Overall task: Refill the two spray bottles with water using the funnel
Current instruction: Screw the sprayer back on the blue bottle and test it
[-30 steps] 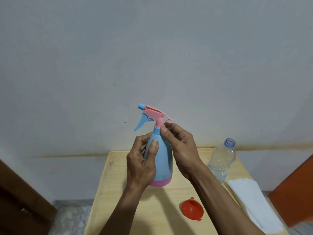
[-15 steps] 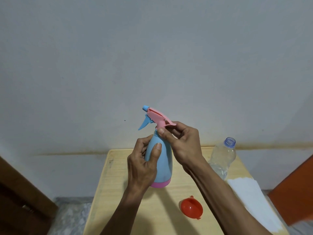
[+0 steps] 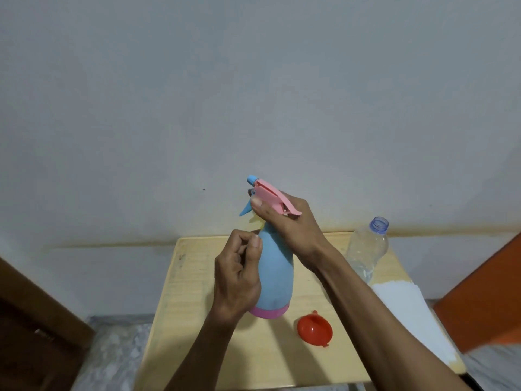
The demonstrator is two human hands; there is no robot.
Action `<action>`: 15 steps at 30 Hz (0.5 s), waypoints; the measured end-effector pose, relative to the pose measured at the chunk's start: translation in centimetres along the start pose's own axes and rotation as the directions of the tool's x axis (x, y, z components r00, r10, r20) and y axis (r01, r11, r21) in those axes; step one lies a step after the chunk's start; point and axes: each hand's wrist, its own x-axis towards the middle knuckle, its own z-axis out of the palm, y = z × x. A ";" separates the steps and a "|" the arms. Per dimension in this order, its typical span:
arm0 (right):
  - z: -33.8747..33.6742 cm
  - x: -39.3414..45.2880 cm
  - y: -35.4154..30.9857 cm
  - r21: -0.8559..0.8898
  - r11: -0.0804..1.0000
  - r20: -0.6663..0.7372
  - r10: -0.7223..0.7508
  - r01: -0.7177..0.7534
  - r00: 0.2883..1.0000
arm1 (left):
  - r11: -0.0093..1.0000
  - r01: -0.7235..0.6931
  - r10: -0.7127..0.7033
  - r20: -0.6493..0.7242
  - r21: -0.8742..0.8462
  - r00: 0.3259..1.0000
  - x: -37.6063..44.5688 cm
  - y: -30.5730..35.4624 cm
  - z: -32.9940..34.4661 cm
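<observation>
We hold the spray bottle (image 3: 275, 275) upright above the middle of the desk (image 3: 197, 320), toward its far edge, so that nothing can tip while we work at the top. Our left hand (image 3: 238, 280) curls round the blue body to brace it. Our right hand (image 3: 284, 221) wraps over the pink spray head (image 3: 270, 196), fingers closed on it at the neck, which we judge to be the grip for twisting it off. The bottle must be open before the funnel can sit in it.

The red funnel (image 3: 315, 329) lies on its side on the desk, near the front right of the bottle, within easy reach of the right hand. The clear water bottle (image 3: 366, 249) stands uncapped by the far right corner, ready for pouring; a little water shows low in it. A white cloth (image 3: 408, 314) lies along the right edge, probably for spills. We see only one spray bottle here.
</observation>
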 end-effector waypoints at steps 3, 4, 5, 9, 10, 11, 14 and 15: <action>0.6 -0.7 0.4 -0.117 0.993 -0.004 0.016 -0.016 1.000 | 0.998 0.008 -0.007 0.013 -0.055 1.000 -1.1 -0.8 -0.1; 0.7 -1.1 0.7 -0.135 0.991 -0.011 0.014 -0.015 1.000 | 0.997 0.012 -0.011 0.010 -0.080 1.000 -1.5 -1.2 -0.2; 0.8 -1.6 1.0 -0.144 0.989 -0.019 0.014 -0.017 1.000 | 0.995 0.020 -0.019 0.010 -0.098 1.000 -1.9 -1.5 -0.2; 0.9 -4.0 1.4 -0.075 0.997 -0.078 0.005 -0.010 0.997 | 0.995 0.054 -0.053 0.018 -0.079 0.998 -3.9 -1.8 -0.4; 0.9 -4.7 1.4 -0.067 0.998 -0.102 -0.010 0.004 0.995 | 0.996 0.054 -0.054 0.010 -0.065 0.999 -4.4 -1.4 -0.5; 0.9 -5.4 1.2 -0.066 0.998 -0.123 -0.028 0.020 0.992 | 0.997 0.051 -0.051 0.001 -0.054 0.999 -4.9 -0.9 -0.5; 0.9 -7.8 0.9 -0.101 0.992 -0.175 -0.090 0.073 0.980 | 0.999 0.027 -0.028 -0.029 -0.037 0.999 -6.6 0.9 -0.4; 0.8 -8.6 0.7 -0.108 0.991 -0.188 -0.100 0.080 0.977 | 0.999 0.016 -0.017 -0.037 -0.034 0.999 -7.3 1.4 -0.3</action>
